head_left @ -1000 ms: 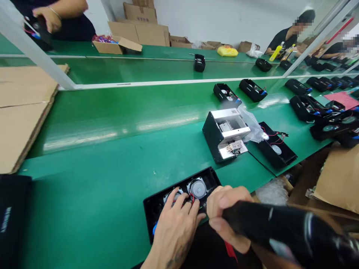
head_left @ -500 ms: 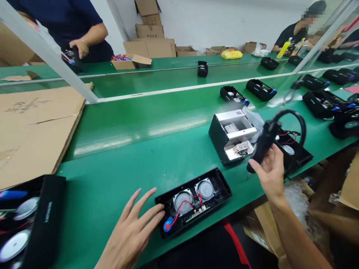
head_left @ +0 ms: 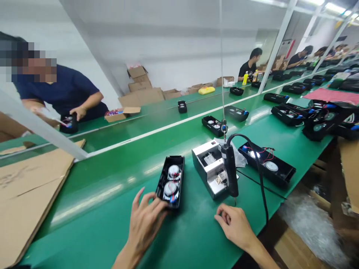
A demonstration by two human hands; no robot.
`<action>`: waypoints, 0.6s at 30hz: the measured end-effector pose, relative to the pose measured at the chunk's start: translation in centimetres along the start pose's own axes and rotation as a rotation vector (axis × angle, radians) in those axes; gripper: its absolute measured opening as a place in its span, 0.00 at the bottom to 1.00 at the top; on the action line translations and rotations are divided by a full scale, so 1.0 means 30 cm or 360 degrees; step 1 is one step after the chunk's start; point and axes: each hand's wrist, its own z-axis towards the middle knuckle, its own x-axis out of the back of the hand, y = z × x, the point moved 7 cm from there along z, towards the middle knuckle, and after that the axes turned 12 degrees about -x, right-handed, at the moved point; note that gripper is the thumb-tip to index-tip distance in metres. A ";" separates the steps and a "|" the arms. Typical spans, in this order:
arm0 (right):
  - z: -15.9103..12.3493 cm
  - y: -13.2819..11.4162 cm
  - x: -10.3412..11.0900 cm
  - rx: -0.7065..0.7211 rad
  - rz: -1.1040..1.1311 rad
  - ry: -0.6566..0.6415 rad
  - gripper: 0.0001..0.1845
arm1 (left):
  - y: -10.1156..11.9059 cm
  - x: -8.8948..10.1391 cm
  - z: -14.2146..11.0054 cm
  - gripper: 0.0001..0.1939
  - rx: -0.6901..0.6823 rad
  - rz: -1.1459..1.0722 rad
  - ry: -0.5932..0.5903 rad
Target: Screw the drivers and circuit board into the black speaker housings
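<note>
Casing [head_left: 181, 181], black, oblong, plastic, two round silver speakers [head_left: 171, 189] inside; at fingertips of left hand [head_left: 146, 220], loosely spread. Screwdriver [head_left: 230, 170], black, corded, cylindrical; hanging just beyond right hand [head_left: 232, 223], curled inward.

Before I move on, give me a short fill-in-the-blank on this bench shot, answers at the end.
1. The left hand is at the near end of a black speaker housing that contains ____ round speaker drivers.
2. The hand nearest the hanging electric screwdriver is the person's ____ one.
3. The screwdriver's looping cable is ____ in colour.
4. On the far bench, the bag left of the white plastic bag is ____.

Missing words: two; right; black; yellow.
</note>
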 end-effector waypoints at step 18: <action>-0.013 0.097 -0.006 0.0187 0.0138 0.0118 0.19 | 0.099 0.314 -0.312 0.20 0.0282 0.0443 0.0087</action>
